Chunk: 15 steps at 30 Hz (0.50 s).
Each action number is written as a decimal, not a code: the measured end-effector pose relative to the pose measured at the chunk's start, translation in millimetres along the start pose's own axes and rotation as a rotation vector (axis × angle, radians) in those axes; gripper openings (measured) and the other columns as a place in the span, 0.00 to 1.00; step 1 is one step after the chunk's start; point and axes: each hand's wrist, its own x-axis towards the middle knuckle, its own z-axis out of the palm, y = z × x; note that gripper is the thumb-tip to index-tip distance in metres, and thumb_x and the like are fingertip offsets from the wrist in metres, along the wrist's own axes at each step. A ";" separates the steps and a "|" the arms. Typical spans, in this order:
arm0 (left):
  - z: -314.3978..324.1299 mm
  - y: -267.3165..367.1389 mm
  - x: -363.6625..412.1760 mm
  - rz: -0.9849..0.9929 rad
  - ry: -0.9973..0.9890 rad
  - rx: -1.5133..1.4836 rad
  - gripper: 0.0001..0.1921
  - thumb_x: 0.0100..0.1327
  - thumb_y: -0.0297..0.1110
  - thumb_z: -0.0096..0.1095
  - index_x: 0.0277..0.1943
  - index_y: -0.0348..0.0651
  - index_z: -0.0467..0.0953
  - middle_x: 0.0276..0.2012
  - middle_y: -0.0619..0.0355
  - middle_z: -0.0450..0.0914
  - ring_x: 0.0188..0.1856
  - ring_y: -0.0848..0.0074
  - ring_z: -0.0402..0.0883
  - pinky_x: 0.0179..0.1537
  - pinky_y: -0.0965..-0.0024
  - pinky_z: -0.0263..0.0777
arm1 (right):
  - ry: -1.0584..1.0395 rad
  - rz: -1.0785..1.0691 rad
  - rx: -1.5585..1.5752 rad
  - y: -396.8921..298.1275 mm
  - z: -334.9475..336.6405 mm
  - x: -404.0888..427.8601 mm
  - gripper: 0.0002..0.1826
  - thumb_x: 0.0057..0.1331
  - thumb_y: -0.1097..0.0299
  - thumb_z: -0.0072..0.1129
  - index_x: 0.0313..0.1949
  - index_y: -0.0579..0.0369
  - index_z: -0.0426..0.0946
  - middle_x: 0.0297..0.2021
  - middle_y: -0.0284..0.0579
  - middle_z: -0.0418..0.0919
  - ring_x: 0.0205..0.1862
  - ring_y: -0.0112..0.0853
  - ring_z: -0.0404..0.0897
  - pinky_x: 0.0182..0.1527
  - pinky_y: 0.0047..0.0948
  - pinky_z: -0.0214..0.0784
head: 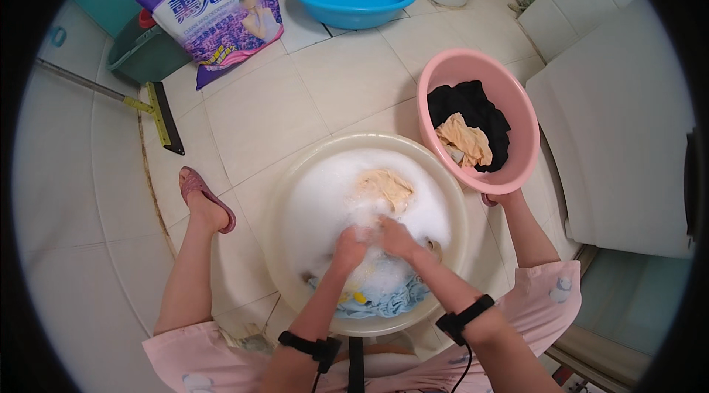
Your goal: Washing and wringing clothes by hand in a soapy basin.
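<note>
My left hand [351,249] and my right hand [395,237] are close together over the middle of a large cream plastic basin [277,274] full of white suds [321,194]. Foam and blur hide the fingers, so whether they grip any cloth cannot be made out. Just beyond them a peach-coloured cloth [388,187] rises out of the foam. On the near side of the basin lies crumpled light blue fabric [388,301] with a yellow patch [360,298]. A small brownish piece [435,249] shows beside my right wrist.
At the right, a pink basin [523,133] holds black fabric [471,102] and a peach garment [465,141]. Farther off stand a blue basin [354,19], a laundry detergent bag [221,16] and a dark green bucket [144,52]. A floor squeegee [163,119] leans at the left.
</note>
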 end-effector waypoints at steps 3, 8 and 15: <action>-26.6 33.3 -5.7 0.158 -0.058 -0.183 0.16 0.57 0.38 0.54 0.42 0.33 0.74 0.40 0.50 0.77 0.42 0.66 0.75 0.47 0.67 0.67 | -0.188 -0.048 0.153 -17.6 -63.6 -8.7 0.27 0.56 0.56 0.57 0.51 0.57 0.66 0.38 0.57 0.76 0.40 0.45 0.77 0.44 0.35 0.67; -48.5 81.6 -8.8 -0.538 -0.328 -0.770 0.31 0.63 0.60 0.35 0.50 0.40 0.71 0.38 0.57 0.78 0.40 0.70 0.76 0.45 0.67 0.68 | -0.224 -0.178 0.238 -99.8 -113.5 -45.1 0.14 0.59 0.66 0.54 0.41 0.57 0.66 0.32 0.52 0.76 0.35 0.41 0.77 0.38 0.34 0.67; -61.8 101.6 -14.8 -0.504 -0.090 -1.567 0.22 0.61 0.47 0.54 0.50 0.38 0.70 0.39 0.55 0.76 0.36 0.74 0.75 0.41 0.73 0.70 | -0.234 -0.366 0.414 -116.6 -112.7 -84.7 0.10 0.59 0.69 0.53 0.37 0.55 0.64 0.33 0.40 0.68 0.35 0.27 0.68 0.37 0.26 0.64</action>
